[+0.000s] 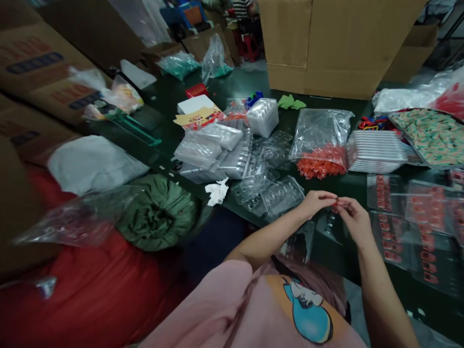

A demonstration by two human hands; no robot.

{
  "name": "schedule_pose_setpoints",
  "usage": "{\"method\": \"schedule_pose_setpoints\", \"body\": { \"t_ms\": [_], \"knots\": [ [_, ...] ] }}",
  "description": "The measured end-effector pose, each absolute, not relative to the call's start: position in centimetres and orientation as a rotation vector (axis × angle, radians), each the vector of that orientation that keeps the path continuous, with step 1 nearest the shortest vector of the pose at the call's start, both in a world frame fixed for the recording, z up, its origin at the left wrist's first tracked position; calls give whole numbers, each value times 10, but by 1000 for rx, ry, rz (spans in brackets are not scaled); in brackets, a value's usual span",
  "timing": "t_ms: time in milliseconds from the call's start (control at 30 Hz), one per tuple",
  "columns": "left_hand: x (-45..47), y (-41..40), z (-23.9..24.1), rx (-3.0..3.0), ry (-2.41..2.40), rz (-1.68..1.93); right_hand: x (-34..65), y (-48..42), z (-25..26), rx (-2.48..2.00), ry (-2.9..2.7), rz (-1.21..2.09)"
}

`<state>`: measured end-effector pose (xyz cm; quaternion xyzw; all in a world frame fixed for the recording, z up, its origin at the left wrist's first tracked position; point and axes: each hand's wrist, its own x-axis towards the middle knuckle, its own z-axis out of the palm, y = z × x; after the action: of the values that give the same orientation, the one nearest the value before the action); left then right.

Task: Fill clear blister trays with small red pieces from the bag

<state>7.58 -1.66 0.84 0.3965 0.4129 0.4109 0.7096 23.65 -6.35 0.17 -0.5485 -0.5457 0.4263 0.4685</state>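
Fingertips of my left hand [317, 202] and my right hand [354, 220] meet over the table, both closed in a pinch on a small red plastic piece [335, 205]. Its exact kind is too small to make out. Just beneath my hands lies a clear plastic blister tray [329, 226]. Beyond them a heap of red plastic pieces [322, 162] spills at the mouth of a clear plastic bag [321, 126]. Right of my right hand, several clear trays [389, 237] hold rows of red pieces. More clear trays [282, 197] lie loosely piled beside my left forearm.
Stacked clear plastic cases [377, 151] and a camouflage-patterned bag [431, 133] stand at the right. Further left are clear boxes [263, 117], crumpled white paper [216, 192] and a green fabric roll [157, 212]. A large cardboard box [337, 46] rises at the back.
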Motion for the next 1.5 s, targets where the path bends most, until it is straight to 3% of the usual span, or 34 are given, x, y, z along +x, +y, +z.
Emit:
{"method": "schedule_pose_setpoints", "body": {
  "t_ms": [500,700,1167,1500],
  "knots": [
    [72,-39,35,1153,834,660,228,-96,22,-1185,-854,1294],
    [76,-41,37,1125,883,813,222,-97,25,-1166,-761,1219],
    [72,-43,41,1180,899,841,215,-103,36,-1443,-1176,666],
    [79,-44,47,1259,900,905,210,-110,44,-1397,-1249,481]
  ]
}}
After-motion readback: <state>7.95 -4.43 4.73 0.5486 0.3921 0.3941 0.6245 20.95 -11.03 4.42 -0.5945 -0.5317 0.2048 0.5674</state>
